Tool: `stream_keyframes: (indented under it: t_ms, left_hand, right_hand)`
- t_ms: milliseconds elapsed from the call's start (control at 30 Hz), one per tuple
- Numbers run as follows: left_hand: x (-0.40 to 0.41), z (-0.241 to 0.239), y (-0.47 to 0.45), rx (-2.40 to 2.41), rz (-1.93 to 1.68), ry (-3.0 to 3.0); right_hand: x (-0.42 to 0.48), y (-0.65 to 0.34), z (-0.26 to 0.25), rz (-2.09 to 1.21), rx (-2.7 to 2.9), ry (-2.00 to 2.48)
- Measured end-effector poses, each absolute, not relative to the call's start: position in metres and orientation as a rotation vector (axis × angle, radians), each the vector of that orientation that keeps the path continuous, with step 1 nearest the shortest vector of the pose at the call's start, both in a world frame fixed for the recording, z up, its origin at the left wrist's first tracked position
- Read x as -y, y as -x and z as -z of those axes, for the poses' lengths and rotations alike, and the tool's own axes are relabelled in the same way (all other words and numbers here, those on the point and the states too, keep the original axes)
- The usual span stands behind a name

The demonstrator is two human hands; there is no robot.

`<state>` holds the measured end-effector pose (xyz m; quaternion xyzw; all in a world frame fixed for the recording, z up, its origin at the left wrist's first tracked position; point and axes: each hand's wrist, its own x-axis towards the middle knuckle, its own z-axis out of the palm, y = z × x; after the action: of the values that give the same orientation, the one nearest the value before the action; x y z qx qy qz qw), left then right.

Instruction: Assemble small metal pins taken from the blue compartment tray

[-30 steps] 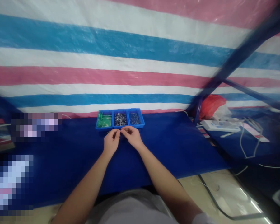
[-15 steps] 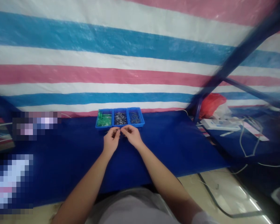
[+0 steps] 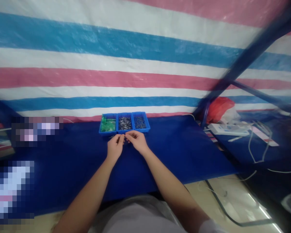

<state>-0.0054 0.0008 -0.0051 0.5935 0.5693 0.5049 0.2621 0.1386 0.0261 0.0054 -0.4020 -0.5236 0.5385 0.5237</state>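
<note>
My left hand (image 3: 115, 147) and my right hand (image 3: 137, 141) meet just in front of three joined blue bins, with their fingertips pinched close together. Whatever lies between the fingertips is too small and too covered to name. A thin piece pokes out past the left fingers. The left bin (image 3: 100, 129) holds green packets (image 3: 109, 124). Many small dark and shiny metal pins or screws (image 3: 125, 123) fill the middle bin (image 3: 124, 131). Fewer slim metal pieces (image 3: 140, 122) lie in the right bin (image 3: 147, 125).
The bins stand on a blue-covered table (image 3: 179, 152) against a striped plastic sheet (image 3: 126, 76). To the right, a second table carries a red bag (image 3: 220, 108), a white box (image 3: 229, 129) and loose cables (image 3: 251, 145). A blue metal post (image 3: 223, 84) slants up there.
Both hands stay almost in place. The fingertips have shifted very slightly, and the left fingers have dipped a little.
</note>
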Motion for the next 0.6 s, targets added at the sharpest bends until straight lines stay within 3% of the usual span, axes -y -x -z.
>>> stream_keyframes:
  t_ms: [600]
  left_hand:
    - [-0.0002,0.0036,0.0051,-1.531,-1.367,-1.553]
  right_hand:
    - [-0.0265,-0.1389,-0.0041,-1.353,1.181,0.967]
